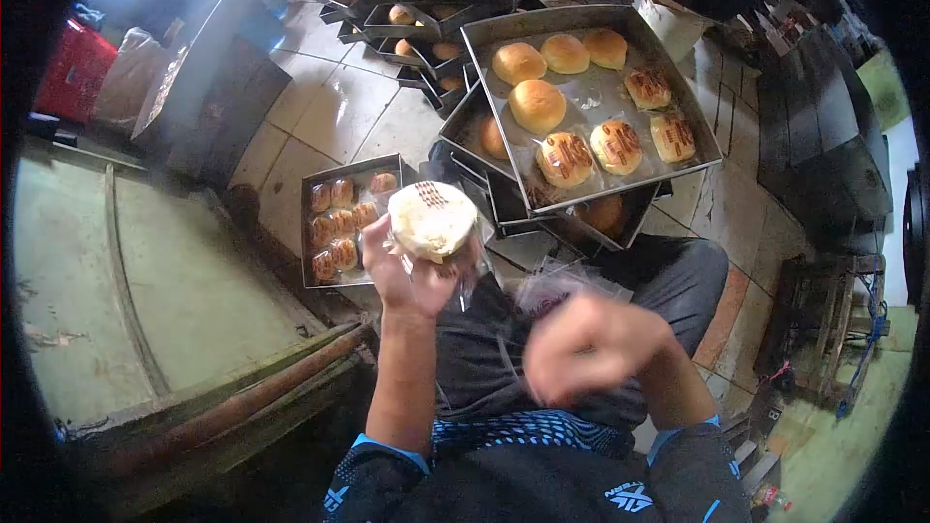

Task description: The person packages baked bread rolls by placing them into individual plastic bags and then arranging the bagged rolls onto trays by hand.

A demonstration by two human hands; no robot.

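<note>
My left hand (412, 281) holds up a round bun (431, 225), its pale side facing me. Brown print shows at the bun's upper edge, and clear plastic film hangs beside it. My right hand (596, 349) hovers over my lap, smeared by motion, so its fingers cannot be made out. Just behind that hand, clear plastic bags (570, 283) with dark print lie on my lap. Beyond my hands, a metal tray (591, 108) carries plain golden buns (538, 105) and several buns in printed bags (617, 147).
Left of my lap, a smaller tray (307, 232) holds several bagged buns (334, 225) on the floor. Stacked trays of buns (417, 15) stand farther back. A green-topped wooden surface (184, 281) is at left, and dark boxes (823, 126) stand at right.
</note>
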